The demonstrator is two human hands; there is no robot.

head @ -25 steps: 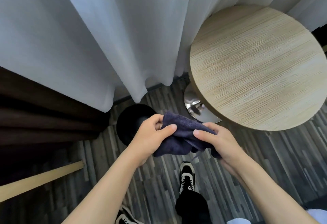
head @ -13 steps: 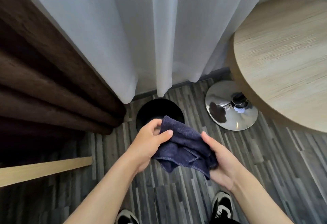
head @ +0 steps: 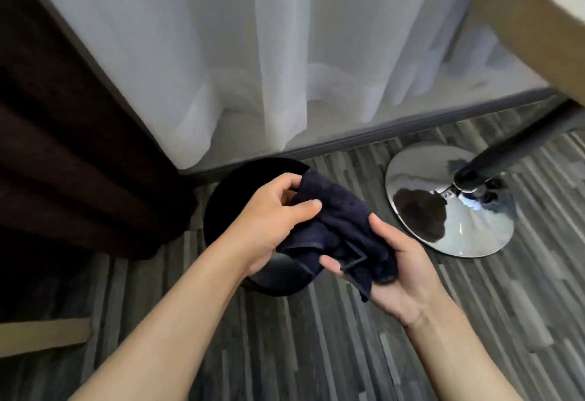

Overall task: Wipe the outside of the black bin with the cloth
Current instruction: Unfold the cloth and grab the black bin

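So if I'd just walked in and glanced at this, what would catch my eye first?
Probably the two bare hands in the middle, the left hand and right hand bunching a dark blue cloth between them. Just behind and beneath them a round black bin stands on the striped grey floor, by the hem of a white curtain. To the right gleams the mirror-bright chrome table base.

A crumpled dark navy cloth (head: pixel 342 229) hangs above the round black bin (head: pixel 228 198) standing upright on the floor.
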